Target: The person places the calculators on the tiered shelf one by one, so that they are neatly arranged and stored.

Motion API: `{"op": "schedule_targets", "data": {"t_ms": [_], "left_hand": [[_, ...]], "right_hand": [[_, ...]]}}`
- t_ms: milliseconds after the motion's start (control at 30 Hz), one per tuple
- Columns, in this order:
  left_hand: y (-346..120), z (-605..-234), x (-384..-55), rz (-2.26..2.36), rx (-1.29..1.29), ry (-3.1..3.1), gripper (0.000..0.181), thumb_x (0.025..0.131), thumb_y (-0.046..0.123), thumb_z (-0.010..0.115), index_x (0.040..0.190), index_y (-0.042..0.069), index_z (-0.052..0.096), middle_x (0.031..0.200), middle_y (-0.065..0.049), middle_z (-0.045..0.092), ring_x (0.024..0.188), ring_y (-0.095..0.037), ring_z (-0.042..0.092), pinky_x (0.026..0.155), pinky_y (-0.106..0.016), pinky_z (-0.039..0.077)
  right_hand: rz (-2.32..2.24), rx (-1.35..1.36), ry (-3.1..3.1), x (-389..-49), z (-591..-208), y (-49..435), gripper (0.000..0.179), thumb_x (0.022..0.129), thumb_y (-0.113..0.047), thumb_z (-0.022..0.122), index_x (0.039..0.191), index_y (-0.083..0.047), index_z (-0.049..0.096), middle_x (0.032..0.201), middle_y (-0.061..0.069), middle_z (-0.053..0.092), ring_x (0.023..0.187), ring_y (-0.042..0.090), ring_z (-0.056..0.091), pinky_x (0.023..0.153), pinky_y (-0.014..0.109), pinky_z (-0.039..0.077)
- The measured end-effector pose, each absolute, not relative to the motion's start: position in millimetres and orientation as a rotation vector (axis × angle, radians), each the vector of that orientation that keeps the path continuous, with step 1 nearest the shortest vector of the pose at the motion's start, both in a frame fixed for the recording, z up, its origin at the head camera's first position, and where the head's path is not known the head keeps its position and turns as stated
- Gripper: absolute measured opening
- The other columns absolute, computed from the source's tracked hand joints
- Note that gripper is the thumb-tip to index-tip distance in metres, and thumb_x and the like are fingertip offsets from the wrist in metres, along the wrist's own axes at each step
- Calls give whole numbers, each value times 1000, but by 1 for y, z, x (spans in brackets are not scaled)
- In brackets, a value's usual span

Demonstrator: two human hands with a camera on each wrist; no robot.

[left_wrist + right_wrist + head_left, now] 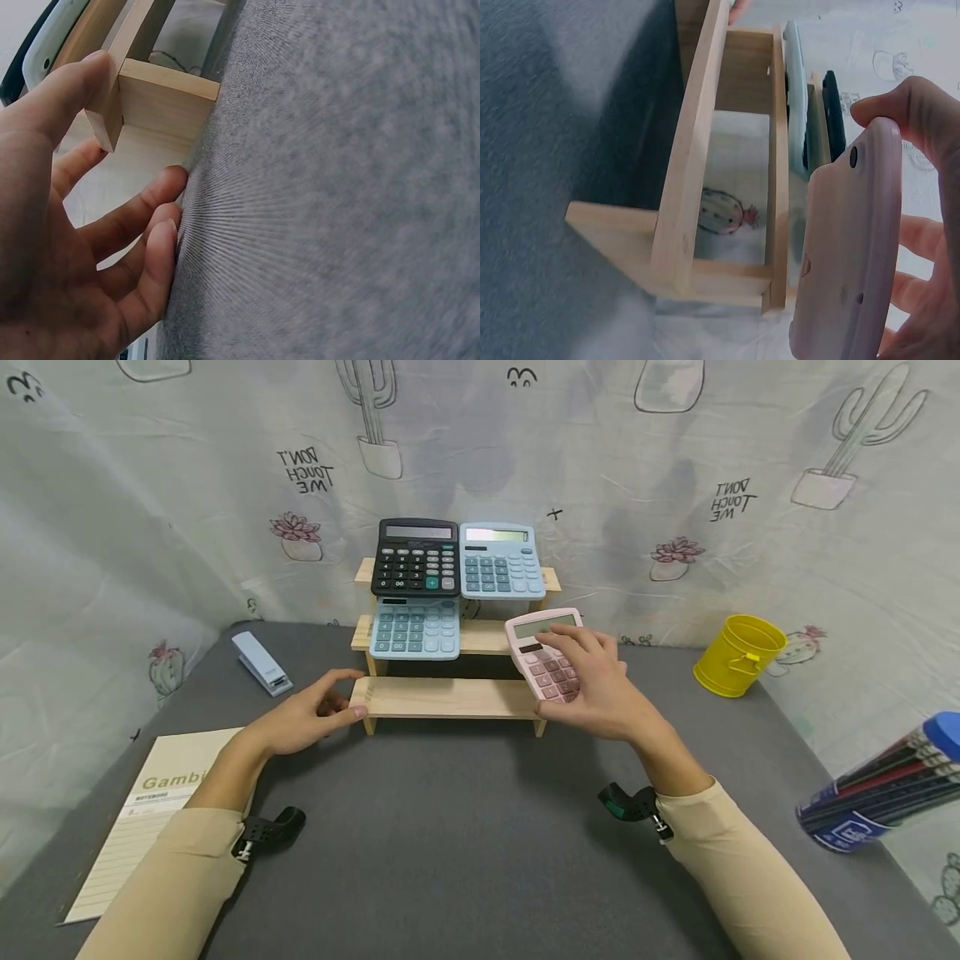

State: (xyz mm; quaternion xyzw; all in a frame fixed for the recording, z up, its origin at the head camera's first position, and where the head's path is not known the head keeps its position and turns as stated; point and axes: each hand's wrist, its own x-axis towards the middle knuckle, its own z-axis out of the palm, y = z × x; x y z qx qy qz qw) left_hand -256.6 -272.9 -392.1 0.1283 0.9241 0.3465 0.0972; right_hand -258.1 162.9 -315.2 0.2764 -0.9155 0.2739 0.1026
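My right hand (600, 685) grips a pink calculator (553, 675) by its edges, tilted at the right end of the wooden tiered stand (450, 697). The right wrist view shows the pink calculator's underside (847, 247) beside the stand's tiers. My left hand (303, 718) holds the left end of the stand's lowest step, thumb on one side and index finger on the other. On the top step a black calculator (415, 560) leans beside a light blue calculator (501, 564). Another blue calculator (415, 631) stands on the middle step, at the left.
A pale blue stapler (262, 662) and a notebook (157, 793) lie on the left of the grey tabletop (450, 860). To the right stand a yellow bucket (731, 660) and a clear tub of pencils (885, 785). A printed curtain (480, 460) hangs behind.
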Motion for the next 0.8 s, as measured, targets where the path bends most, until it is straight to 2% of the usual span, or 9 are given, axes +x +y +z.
{"op": "schedule_targets", "data": {"t_ms": [300,500,800], "left_hand": [[-272,-392,-258,1006,360,2739,75,100,58,59,159,27,26,126,-18,62,103,-28,60,74,-37,48],[-274,-392,-260,1044,416,2738,72,102,53,59,159,24,27,125,-20,63,104,-29,63,73,-37,50],[-275,-397,-259,1074,421,2713,72,101,53,60,158,26,27,123,-20,63,99,-28,63,73,-39,50]], "right_hand": [[761,844,-2728,-263,-312,141,85,72,-35,80,151,-26,49,160,0,36,145,36,21,97,65,30],[736,833,-2749,-269,-310,128,85,73,-38,78,151,-24,49,161,2,36,146,39,21,98,66,29],[656,747,-2816,-273,-308,113,69,74,-40,74,140,-25,60,160,3,39,144,40,24,95,64,31]]}}
